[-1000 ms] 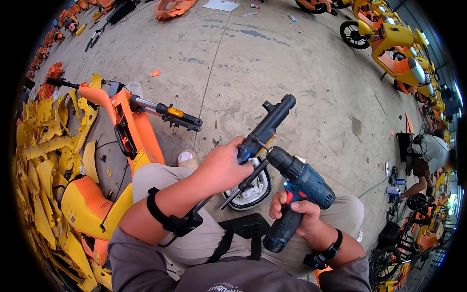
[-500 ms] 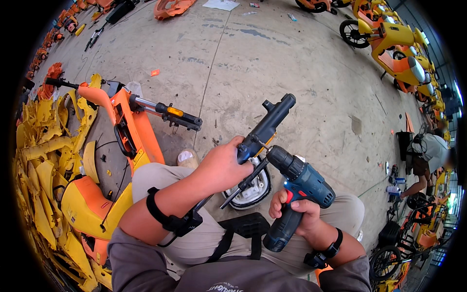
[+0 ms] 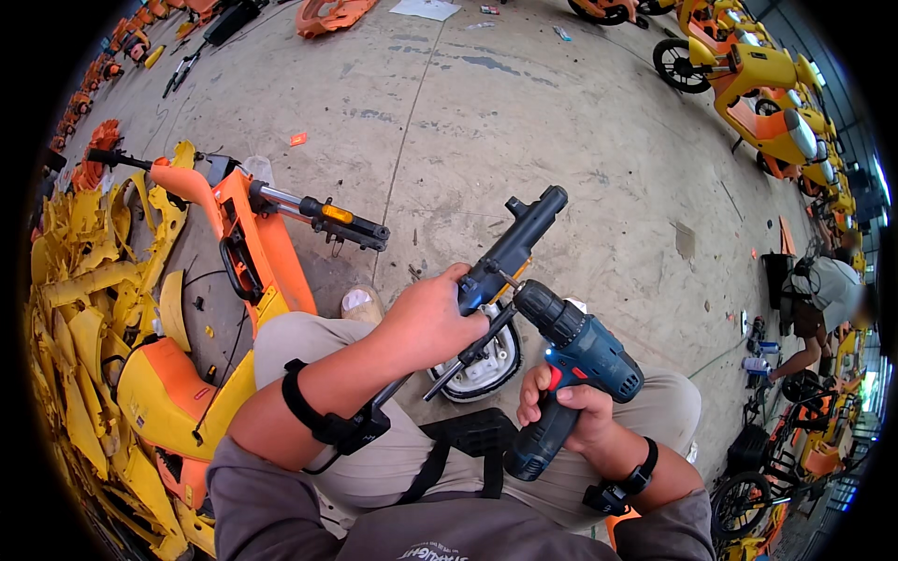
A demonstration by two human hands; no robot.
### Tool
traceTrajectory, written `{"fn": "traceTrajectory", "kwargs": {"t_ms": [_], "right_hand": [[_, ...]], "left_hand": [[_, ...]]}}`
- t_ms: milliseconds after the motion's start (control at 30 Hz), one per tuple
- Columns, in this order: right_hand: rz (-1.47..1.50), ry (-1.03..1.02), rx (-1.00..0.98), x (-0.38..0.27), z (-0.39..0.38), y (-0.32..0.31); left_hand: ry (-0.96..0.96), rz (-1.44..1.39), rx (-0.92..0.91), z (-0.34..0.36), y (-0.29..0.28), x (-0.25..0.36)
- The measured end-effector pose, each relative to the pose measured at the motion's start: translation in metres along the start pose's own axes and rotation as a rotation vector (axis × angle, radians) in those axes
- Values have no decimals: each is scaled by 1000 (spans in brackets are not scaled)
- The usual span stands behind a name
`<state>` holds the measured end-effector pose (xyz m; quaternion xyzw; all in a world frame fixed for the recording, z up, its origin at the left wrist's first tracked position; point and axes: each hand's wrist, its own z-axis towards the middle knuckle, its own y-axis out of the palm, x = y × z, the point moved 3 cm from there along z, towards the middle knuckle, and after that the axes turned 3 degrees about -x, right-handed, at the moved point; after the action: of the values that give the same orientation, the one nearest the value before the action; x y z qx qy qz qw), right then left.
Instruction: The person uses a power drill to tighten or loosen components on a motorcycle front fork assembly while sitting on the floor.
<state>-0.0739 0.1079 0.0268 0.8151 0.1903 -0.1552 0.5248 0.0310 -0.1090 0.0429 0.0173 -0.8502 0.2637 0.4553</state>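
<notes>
My left hand (image 3: 432,318) is wrapped round a black scooter fork (image 3: 524,226), held slantwise over my lap; an amber strip shows along one edge. A thin dark rod of it runs down toward my left knee. In my right hand (image 3: 572,411) is a blue-and-black cordless drill (image 3: 587,344), gripped by its handle with a finger at the red trigger. Its small light is lit. The bit points up-left and its tip meets the fork's side near my left fingers; whether it sits in a screw I cannot tell.
Below the fork lies a white shell with a black rim (image 3: 482,369). At left an orange-and-yellow scooter body (image 3: 267,248) lies beside a heap of yellow panels (image 3: 84,337). Yellow scooters (image 3: 762,84) line the right, where another person (image 3: 823,290) crouches. An orange panel (image 3: 332,14) lies far ahead.
The fork's far end has dipped slightly. The drill has shifted very little, and both hands keep their grips.
</notes>
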Motion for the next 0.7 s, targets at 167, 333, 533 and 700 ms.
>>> {"fn": "traceTrajectory", "kwargs": {"t_ms": [167,333,533,700], "right_hand": [[-1,-1,-4,0,1,0],[-8,-3,3,0,1,0],[5,13,4,0,0,0],[2,13,5,0,1,0]], "left_hand": [[-12,-6,-2,-1,1,0],[-32,-1,-22,-1,-1,1],[-10,-17,-2,0,0,0],[-16,-21,-1,-1,0,0]]}}
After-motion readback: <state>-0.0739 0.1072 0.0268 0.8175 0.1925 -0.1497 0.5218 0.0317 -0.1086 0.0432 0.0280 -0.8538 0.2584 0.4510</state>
